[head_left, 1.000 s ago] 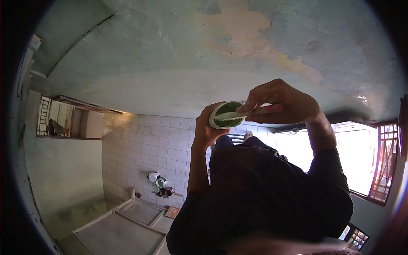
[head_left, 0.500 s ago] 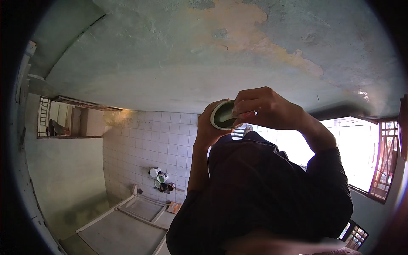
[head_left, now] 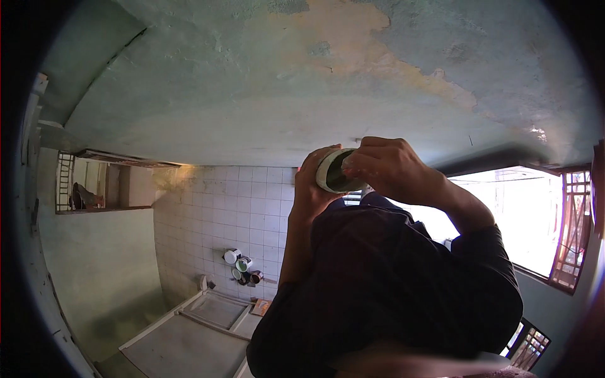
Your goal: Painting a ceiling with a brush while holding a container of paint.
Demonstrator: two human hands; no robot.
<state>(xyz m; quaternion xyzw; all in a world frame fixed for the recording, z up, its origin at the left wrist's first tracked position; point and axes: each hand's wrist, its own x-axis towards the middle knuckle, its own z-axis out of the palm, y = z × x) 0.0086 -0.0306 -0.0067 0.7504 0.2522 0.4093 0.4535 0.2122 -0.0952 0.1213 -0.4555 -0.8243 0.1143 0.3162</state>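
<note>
My left hand (head_left: 311, 187) is wrapped round the outside of a round, pale-rimmed pot (head_left: 322, 170) with a dark green inside, held in front of my body near the wall. The pot is tilted so its mouth faces up and to the right. My right hand (head_left: 386, 165) is at the pot's mouth, fingers bent and pressed together, the fingertips dipping inside the rim. Whatever those fingers hold, if anything, is hidden by the hand. Pale specks show on the right fingers.
A pale green wall (head_left: 239, 107) with a peeled patch (head_left: 353, 38) rises ahead. Several small pots (head_left: 244, 264) stand on the white tiled floor (head_left: 214, 208) at lower left, near a white-framed panel (head_left: 189, 346). A bright opening with a window grille (head_left: 570, 233) is at right.
My right hand has turned and come down over the pot's mouth, covering more of it. The pot has tipped slightly and shifted a little right. A pale streak seen inside earlier is now hidden.
</note>
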